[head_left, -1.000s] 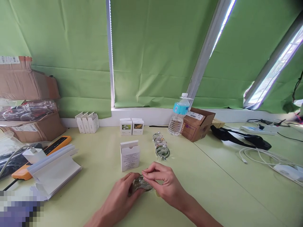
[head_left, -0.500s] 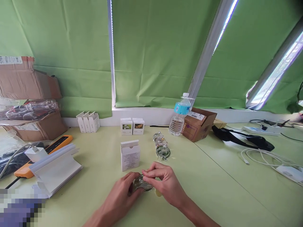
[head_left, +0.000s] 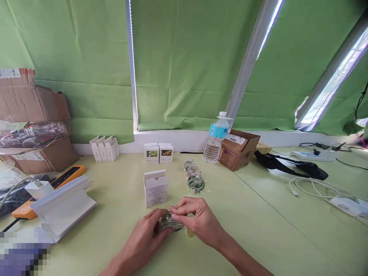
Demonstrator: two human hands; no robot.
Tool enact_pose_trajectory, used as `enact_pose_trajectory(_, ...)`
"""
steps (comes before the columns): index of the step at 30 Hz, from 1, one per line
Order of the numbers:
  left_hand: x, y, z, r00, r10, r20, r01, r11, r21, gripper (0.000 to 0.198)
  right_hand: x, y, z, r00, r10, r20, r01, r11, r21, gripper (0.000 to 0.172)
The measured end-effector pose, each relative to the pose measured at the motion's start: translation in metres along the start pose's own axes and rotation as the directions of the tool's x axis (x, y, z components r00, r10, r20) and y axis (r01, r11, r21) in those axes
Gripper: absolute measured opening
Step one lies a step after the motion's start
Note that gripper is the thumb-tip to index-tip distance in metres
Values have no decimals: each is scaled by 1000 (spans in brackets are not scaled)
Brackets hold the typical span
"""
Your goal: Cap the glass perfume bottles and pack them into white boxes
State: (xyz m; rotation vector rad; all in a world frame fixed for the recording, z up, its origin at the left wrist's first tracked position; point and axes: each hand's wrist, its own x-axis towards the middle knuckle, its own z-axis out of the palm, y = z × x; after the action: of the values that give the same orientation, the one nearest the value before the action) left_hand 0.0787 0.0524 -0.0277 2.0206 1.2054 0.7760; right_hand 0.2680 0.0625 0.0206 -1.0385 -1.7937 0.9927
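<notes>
A small, shiny, round-looking packet in clear plastic [head_left: 172,222] is between my hands near the front of the table. My left hand [head_left: 145,234] is closed around its left side, thumb below and fingers above. With thumb and fingers pinched, my right hand [head_left: 199,220] grips the packet's upper right edge; the exact spot is hidden by the fingertips. Beneath the right hand lies a small yellowish round spot or disc [head_left: 190,233]. Just beyond the hands stands a white printed carton [head_left: 155,191] with its top flap up. A row of similar shiny packets [head_left: 194,178] lies behind, to the right.
Two small picture boxes [head_left: 158,154] and several white cartons [head_left: 104,150] stand along the back. A water bottle [head_left: 215,142] and a cardboard box [head_left: 238,151] are at back right. Flattened white card [head_left: 66,211] and an orange power strip [head_left: 23,211] lie left; white cables [head_left: 316,188] lie right.
The whole view has shifted slightly, so things appear a little further left. Both hands keep nearly the same hold on the shiny packet.
</notes>
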Motion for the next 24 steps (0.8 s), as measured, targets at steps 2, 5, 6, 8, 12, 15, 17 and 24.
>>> enact_pose_trajectory(2,0,1,0,1000,-3,0,3,1000,1,23,1,0,-1,1000,8,0,-8,1000,3,12)
enact_pose_trajectory(5,-1,1,-1,1000,-5,2,5,1000,3,23,2,0,-3,999,33,15,-34,999,34,11)
enact_pose_trajectory(6,-1,1,-1,1000,-6,3,6,1000,3,24,2,-1,-4,998,57,29,-58,997,58,11)
enact_pose_trajectory(8,0,2,-1,1000,-7,5,7,1000,0,25,2,-2,-5,992,109,57,-115,987,112,15)
enact_pose_trajectory(12,1,1,-1,1000,-9,8,9,1000,-4,24,1,-4,-4,986,151,72,-161,973,164,20)
enact_pose_trajectory(15,1,2,-2,1000,2,-1,-2,1000,-2,25,2,-4,-4,991,113,68,-122,981,154,19)
enact_pose_trajectory(17,1,3,-2,1000,5,-4,-6,1000,-5,25,4,-3,-6,987,132,88,-145,976,162,19)
enact_pose_trajectory(24,2,0,0,1000,-6,-12,6,1000,8,26,6,-2,-6,982,144,120,-164,971,176,18)
